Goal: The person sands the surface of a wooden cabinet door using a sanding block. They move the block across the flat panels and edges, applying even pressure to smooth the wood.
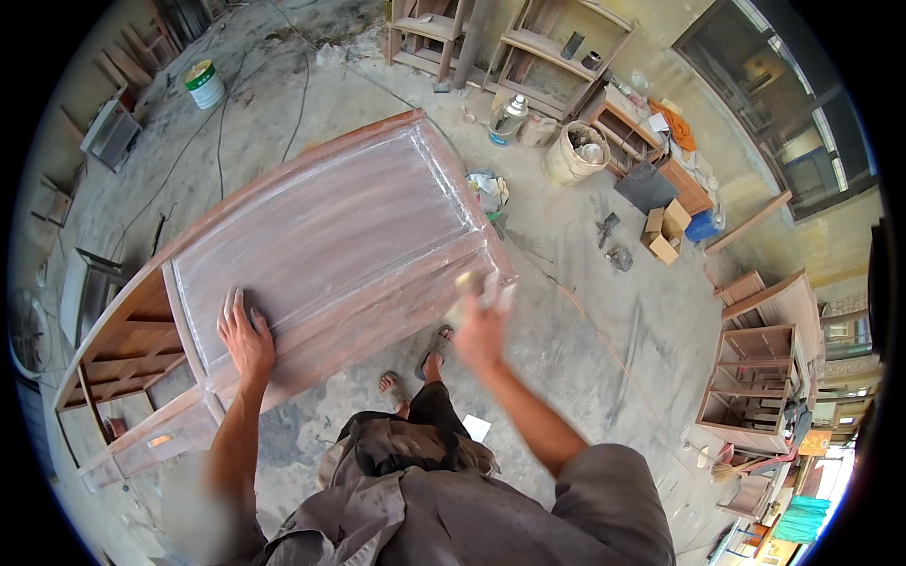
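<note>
A large wooden furniture panel [326,226], reddish brown under a whitish dusty film, lies in front of me. White lines mark the edges of its recessed field. My left hand [247,335] rests flat near its lower left part, fingers stretched and somewhat apart. At the right-hand end, my right hand [483,330] is smeared by motion. Its fingers appear closed round a small pale, yellowish piece [462,286] against the panel's corner; the blur hides what kind of thing it is. To the left, an open wooden frame [142,330] with crossbars joins the panel.
A white and green bucket [205,85] stands far left near cables on the concrete floor. Beyond the panel are a metal can [508,120], a dusty pail [574,154] and a cardboard box [666,231]. Wooden cabinets [750,387] stand at the right.
</note>
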`<action>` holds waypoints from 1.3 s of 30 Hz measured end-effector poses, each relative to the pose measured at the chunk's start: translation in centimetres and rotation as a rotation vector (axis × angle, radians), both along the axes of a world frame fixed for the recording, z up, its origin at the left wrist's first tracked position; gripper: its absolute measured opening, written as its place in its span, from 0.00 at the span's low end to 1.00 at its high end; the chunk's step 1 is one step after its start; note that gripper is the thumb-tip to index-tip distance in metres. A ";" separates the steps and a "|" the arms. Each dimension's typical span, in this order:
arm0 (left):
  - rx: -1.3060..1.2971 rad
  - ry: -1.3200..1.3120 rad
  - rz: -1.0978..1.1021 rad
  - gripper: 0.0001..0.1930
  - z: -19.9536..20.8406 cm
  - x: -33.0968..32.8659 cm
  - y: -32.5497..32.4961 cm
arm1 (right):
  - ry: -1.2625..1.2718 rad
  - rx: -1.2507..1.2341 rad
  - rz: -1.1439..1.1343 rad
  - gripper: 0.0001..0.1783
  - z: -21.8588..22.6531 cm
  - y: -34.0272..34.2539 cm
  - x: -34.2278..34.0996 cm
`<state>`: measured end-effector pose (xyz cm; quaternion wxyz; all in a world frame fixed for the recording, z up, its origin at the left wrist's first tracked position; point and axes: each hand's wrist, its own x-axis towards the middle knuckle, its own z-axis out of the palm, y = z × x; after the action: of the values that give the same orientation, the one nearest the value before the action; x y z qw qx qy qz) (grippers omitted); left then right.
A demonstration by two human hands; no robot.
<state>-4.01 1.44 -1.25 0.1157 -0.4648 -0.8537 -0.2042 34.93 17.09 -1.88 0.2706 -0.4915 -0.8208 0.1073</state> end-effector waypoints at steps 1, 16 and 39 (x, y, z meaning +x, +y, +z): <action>0.006 0.008 -0.003 0.27 -0.1 -0.2 -0.1 | 0.017 -0.040 0.135 0.39 0.7 -3.4 -3.1; -0.005 0.011 -0.016 0.27 0.0 -0.1 -0.4 | -0.008 0.035 0.298 0.36 1.1 -0.2 -2.6; 0.013 -0.003 -0.013 0.27 -0.3 -0.2 -0.3 | -0.061 -0.373 0.213 0.38 0.2 -1.2 -2.1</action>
<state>-4.16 1.17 -1.53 0.1163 -0.4691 -0.8496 -0.2111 32.80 15.90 -1.65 0.1374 -0.4465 -0.8418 0.2704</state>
